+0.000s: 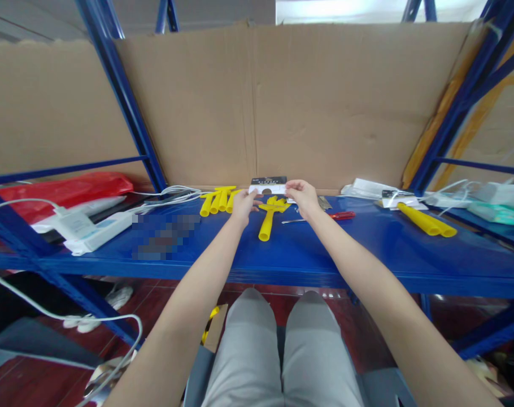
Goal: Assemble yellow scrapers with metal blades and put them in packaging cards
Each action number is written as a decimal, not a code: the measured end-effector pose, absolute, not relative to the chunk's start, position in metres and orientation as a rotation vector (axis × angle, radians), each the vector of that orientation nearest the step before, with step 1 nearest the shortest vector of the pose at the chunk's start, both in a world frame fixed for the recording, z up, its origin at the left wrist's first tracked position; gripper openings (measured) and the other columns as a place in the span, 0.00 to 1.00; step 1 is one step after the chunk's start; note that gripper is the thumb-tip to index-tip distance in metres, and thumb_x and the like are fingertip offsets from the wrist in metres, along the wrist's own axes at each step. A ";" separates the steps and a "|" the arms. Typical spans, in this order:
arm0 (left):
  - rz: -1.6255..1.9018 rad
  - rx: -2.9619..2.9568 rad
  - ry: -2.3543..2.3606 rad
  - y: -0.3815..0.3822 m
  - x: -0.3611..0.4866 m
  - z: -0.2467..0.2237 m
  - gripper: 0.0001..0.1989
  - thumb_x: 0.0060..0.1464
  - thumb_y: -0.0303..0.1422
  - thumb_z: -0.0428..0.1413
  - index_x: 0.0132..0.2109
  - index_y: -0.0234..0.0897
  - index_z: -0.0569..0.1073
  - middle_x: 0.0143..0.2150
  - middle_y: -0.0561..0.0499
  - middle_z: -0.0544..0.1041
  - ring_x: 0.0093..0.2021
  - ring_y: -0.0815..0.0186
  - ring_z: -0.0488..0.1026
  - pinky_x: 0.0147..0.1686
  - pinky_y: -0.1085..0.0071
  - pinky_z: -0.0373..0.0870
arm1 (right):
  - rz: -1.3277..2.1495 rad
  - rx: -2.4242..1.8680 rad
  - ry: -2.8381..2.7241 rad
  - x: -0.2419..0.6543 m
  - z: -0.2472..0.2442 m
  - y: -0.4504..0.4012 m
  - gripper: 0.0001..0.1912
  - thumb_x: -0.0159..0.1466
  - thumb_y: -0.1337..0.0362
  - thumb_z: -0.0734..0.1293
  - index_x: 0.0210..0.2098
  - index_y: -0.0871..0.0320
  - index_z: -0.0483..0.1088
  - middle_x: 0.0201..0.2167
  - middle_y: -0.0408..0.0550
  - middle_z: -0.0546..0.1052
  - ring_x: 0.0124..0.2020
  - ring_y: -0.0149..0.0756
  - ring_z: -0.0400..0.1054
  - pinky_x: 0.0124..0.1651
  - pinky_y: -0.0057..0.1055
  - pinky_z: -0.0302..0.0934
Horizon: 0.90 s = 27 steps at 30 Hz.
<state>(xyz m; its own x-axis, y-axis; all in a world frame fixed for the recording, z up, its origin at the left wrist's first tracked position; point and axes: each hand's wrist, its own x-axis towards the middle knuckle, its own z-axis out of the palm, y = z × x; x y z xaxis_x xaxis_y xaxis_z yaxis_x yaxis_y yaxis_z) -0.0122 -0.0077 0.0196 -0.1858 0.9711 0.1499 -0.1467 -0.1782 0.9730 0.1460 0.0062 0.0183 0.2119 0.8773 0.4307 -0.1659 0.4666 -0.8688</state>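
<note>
One broad sheet of cardboard [325,107] stands upright behind the blue bench [291,263], probably as a screen to keep small things from slipping off the back. At the left end a red bag [79,189] lies behind a white power strip [98,234], perhaps put there so the cables stay away from the middle. The left hand [243,206] and right hand [304,199] meet over the bench's far centre, each pinching one end of a black-and-white packet [268,183] with the fingertips, a grip that likely steadies it while leaving its face uncovered; whether it touches the bench I cannot tell. Two yellow tubes [426,220] lie well apart at the right, and more yellow pieces [217,202] sit side by side just left of the left hand, seemingly within easy reach. Another yellow piece [265,227] lies between the forearms, in front of the packet. Beneath the right wrist runs a slim red-handled screwdriver [343,216], its handle to the right, apparently handy for that side
</note>
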 end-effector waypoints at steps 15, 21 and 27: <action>1.554 1.047 0.964 -0.008 -0.014 0.019 0.08 0.58 0.29 0.58 0.32 0.35 0.67 0.33 0.51 0.80 0.21 0.76 0.73 0.21 0.81 0.61 | 0.932 -0.902 -1.117 0.150 0.015 0.014 0.04 0.50 0.70 0.73 0.23 0.59 0.73 0.25 0.42 0.77 0.29 0.27 0.70 0.36 0.25 0.65; 1.545 1.062 0.964 -0.008 -0.015 0.019 0.08 0.58 0.29 0.58 0.32 0.35 0.67 0.32 0.51 0.80 0.20 0.77 0.73 0.20 0.82 0.60 | 0.852 -0.903 -1.093 0.153 0.017 0.010 0.09 0.49 0.70 0.72 0.31 0.57 0.73 0.26 0.39 0.77 0.28 0.27 0.70 0.31 0.23 0.62; 1.518 1.137 0.952 -0.009 -0.014 0.018 0.04 0.58 0.31 0.58 0.37 0.36 0.71 0.34 0.50 0.81 0.21 0.75 0.74 0.21 0.81 0.61 | 1.018 -0.850 -1.122 0.151 0.017 0.010 0.05 0.52 0.72 0.71 0.26 0.59 0.71 0.23 0.40 0.76 0.24 0.25 0.69 0.28 0.20 0.61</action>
<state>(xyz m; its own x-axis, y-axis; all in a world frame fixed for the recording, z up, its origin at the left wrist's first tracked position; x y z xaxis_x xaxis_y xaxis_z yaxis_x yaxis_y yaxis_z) -0.0141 -0.0089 0.0179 -0.0865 0.9756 0.2018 -0.2433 -0.2171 0.9453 0.1505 0.0099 0.0172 0.1132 0.9463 0.3030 -0.2093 0.3208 -0.9237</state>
